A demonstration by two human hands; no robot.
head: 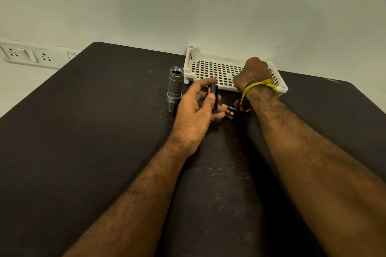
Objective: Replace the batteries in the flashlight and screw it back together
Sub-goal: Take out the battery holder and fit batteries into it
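Left hand (195, 110) pinches the black battery holder (214, 98) upright over the desk (94, 131). Right hand (253, 73) reaches into the white basket (208, 69); its fingers are hidden. Flashlight body (175, 87) lies beside the basket, spare batteries (229, 110) nearby. The holder looks light, rigid and smooth; best gripped on its sides.

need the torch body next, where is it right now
In the head view the flashlight body stands on the dark table, open threaded end up, just left of the white basket and beside the left hand.
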